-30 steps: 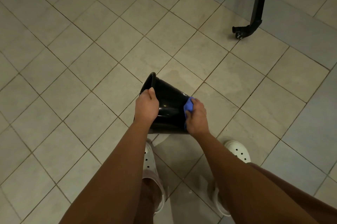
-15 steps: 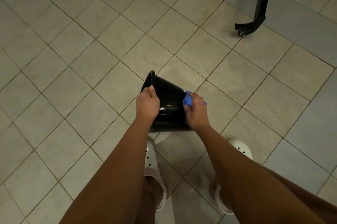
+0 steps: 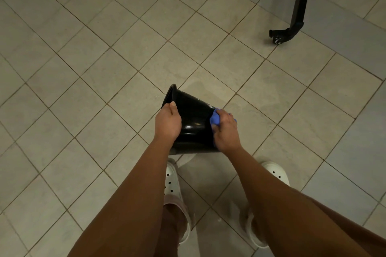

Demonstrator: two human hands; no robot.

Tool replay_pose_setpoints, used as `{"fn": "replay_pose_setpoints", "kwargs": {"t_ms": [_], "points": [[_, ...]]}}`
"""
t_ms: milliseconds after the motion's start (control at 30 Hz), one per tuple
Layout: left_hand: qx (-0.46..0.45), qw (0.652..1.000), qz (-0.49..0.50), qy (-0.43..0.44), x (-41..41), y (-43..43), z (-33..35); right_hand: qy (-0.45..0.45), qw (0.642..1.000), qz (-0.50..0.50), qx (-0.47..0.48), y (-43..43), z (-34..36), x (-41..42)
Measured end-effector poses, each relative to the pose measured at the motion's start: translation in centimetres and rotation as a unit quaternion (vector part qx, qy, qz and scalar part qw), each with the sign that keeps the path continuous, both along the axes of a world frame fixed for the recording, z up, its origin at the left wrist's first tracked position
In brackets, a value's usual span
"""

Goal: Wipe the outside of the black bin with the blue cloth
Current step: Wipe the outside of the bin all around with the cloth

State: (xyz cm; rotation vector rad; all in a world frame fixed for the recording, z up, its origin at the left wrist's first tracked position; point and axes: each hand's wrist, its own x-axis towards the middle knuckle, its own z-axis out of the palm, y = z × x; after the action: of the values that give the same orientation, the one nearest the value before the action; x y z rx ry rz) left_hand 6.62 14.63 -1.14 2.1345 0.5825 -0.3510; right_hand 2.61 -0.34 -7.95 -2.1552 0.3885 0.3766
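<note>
A glossy black bin (image 3: 193, 118) is held tilted above the tiled floor, its open mouth facing up and to the left. My left hand (image 3: 168, 123) grips the bin's rim, thumb on the outside wall. My right hand (image 3: 225, 131) is shut on a bunched blue cloth (image 3: 215, 118) and presses it against the bin's right outer wall. Most of the cloth is hidden under my fingers.
Beige floor tiles (image 3: 104, 68) spread all around. A black metal leg with a castor wheel (image 3: 277, 38) stands at the upper right. My feet in white perforated clogs (image 3: 172, 181) are directly below the bin.
My right hand has slid the blue cloth up along the bin's right side, away from me. The left hand has kept its grip on the rim.
</note>
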Motion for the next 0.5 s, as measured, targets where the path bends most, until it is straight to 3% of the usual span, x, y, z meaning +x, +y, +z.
{"fn": "replay_pose_setpoints", "kwargs": {"t_ms": [100, 200, 367, 500], "points": [[0.010, 1.000, -0.010, -0.004, -0.1, -0.2, 0.2, 0.042, 0.996, -0.081, 0.007, 0.4, 0.3, 0.5], [0.020, 1.000, -0.016, -0.006, 0.1, -0.3, 0.0, 0.103, 0.986, -0.126, -0.045, 2.5, 1.3, 0.3], [0.008, 1.000, -0.005, 0.003, 0.1, -0.1, -0.3, 0.017, 0.998, -0.023, -0.048, 3.4, 1.5, 0.5], [0.001, 1.000, -0.010, -0.007, 0.1, -0.3, -0.1, 0.036, 0.998, -0.046, -0.008, 0.4, 0.3, 1.3]]}}
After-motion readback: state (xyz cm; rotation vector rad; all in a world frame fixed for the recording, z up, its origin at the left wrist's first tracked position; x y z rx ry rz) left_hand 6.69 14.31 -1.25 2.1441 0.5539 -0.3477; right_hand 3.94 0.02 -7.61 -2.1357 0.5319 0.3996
